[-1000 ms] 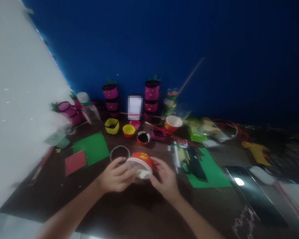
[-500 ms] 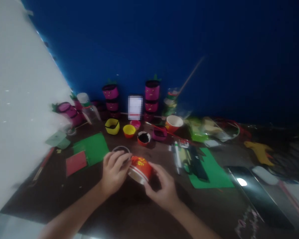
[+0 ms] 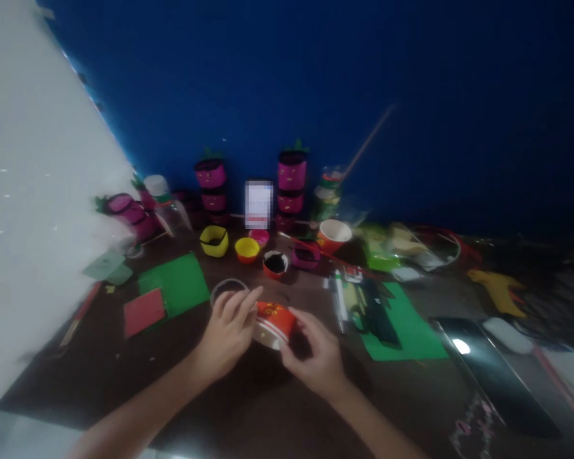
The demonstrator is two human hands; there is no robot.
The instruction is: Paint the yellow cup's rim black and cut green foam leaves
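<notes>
A red paper cup (image 3: 276, 320) with yellow marks and a white-striped rim is tipped on its side between my hands, its mouth facing down toward me. My right hand (image 3: 316, 354) grips the cup's right side between thumb and fingers. On the left side, my left hand (image 3: 229, 328) touches the cup, fingers close together and pointing up; its thumb is hidden. A clear round ring or lid (image 3: 215, 293) lies just behind my left hand. Behind the cup stand a small cup with black contents (image 3: 275, 263) and a yellow-lined cup (image 3: 247, 250).
Purple stacked figures (image 3: 291, 175) stand at the back beside a blurred screen (image 3: 259, 204). Green sheets (image 3: 175, 285) lie left and right, the right one under pens and scissors. A dark phone or tablet (image 3: 497, 376) and a yellow glue gun (image 3: 497, 290) are at the right.
The red cup has turned a little between my hands and shifted slightly right. My left hand's fingers have lifted and straightened somewhat. My right hand still grips the cup.
</notes>
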